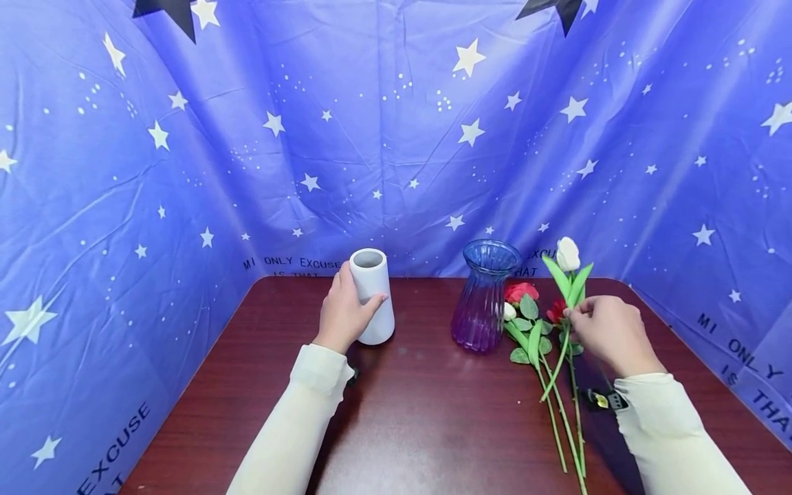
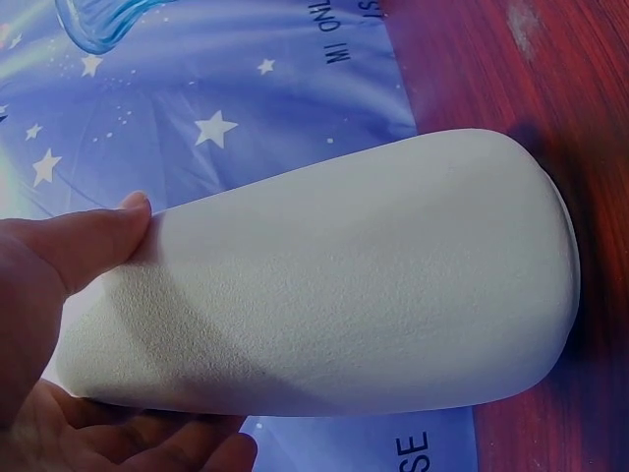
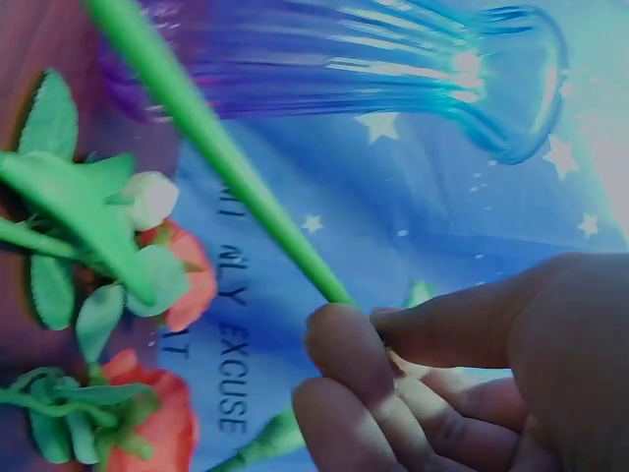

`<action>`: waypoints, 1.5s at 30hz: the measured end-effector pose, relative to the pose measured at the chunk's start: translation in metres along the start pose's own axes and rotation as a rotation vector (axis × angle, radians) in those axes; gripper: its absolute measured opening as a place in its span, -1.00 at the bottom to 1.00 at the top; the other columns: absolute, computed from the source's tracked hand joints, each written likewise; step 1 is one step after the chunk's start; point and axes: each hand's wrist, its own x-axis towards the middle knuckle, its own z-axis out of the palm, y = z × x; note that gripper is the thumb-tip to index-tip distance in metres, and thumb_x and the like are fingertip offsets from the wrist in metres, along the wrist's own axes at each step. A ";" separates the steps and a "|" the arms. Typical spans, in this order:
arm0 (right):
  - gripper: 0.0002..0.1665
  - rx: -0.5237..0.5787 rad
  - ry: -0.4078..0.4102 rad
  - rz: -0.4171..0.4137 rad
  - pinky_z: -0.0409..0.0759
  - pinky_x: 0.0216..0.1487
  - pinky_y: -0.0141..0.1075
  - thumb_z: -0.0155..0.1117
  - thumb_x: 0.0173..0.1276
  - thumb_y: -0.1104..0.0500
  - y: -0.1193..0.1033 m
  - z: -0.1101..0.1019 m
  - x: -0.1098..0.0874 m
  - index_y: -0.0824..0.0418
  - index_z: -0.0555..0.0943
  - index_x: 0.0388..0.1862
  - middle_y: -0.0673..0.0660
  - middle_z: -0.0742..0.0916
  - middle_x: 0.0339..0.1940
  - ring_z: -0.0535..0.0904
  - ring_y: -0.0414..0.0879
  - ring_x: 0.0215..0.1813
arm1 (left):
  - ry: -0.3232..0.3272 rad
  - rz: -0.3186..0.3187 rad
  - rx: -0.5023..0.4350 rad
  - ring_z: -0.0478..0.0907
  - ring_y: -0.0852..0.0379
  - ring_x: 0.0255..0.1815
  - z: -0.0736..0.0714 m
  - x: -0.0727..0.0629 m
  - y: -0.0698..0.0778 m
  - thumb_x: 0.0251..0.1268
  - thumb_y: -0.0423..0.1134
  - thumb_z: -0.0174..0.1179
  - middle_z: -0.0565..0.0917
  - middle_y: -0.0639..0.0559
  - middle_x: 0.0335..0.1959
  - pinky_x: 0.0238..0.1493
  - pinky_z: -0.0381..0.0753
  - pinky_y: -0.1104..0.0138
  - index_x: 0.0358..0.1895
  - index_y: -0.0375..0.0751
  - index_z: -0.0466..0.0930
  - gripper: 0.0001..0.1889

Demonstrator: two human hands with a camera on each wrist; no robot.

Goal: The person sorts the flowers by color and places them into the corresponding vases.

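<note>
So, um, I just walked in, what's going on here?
A person has a left-hand grip around the white vase, while their right-hand grip pinches a white flower by its stem. A blue-and-purple glass vase stands on the table between the two grips. Beside it lie red and white flowers. No flower shows in either vase.

A makeshift booth; star-printed blue cloth [image 1: 371, 148] surrounds a reddish-brown table [image 1: 427, 419] on three sides.

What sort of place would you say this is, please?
Probably a makeshift indoor booth: starry blue cloth hangs behind and on both sides of a reddish-brown table.
</note>
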 end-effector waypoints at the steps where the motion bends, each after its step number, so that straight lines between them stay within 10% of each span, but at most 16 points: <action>1: -0.66 0.008 0.032 -0.007 0.50 -0.35 -0.11 0.22 0.51 0.02 -0.003 -0.002 0.000 0.22 0.79 -0.27 -0.10 0.76 -0.64 0.63 -0.15 -0.51 | 0.000 0.002 -0.001 0.67 -0.26 0.01 0.000 0.000 0.000 0.19 0.09 0.49 0.56 -0.17 0.18 0.00 0.67 -0.13 0.49 -0.19 0.20 -0.08; 24: -0.65 0.075 0.253 -0.117 0.42 -0.16 0.04 0.27 0.51 -0.02 -0.026 -0.019 -0.008 0.23 0.78 -0.11 0.09 0.82 -0.52 0.68 -0.17 -0.52 | 0.003 0.010 0.007 0.67 -0.29 -0.02 -0.003 0.004 0.001 0.19 0.09 0.49 0.56 -0.20 0.15 -0.03 0.66 -0.14 0.48 -0.19 0.21 -0.09; 38: -0.65 0.046 0.255 -0.110 0.45 -0.27 0.01 0.27 0.50 -0.02 -0.029 -0.020 -0.010 0.21 0.79 -0.06 0.06 0.81 -0.52 0.73 0.13 -0.34 | -0.005 -0.008 0.000 0.66 -0.30 -0.02 -0.002 0.002 0.000 0.19 0.10 0.49 0.55 -0.20 0.16 -0.01 0.65 -0.14 0.49 -0.18 0.21 -0.09; 45: -0.67 0.039 0.256 -0.083 0.39 -0.35 -0.15 0.26 0.49 -0.02 -0.026 -0.018 -0.010 0.21 0.76 -0.18 0.07 0.80 -0.48 0.61 -0.08 -0.46 | -0.019 -0.013 -0.002 0.65 -0.30 0.02 0.001 0.001 -0.001 0.20 0.10 0.48 0.54 -0.21 0.18 0.03 0.65 -0.14 0.50 -0.18 0.19 -0.08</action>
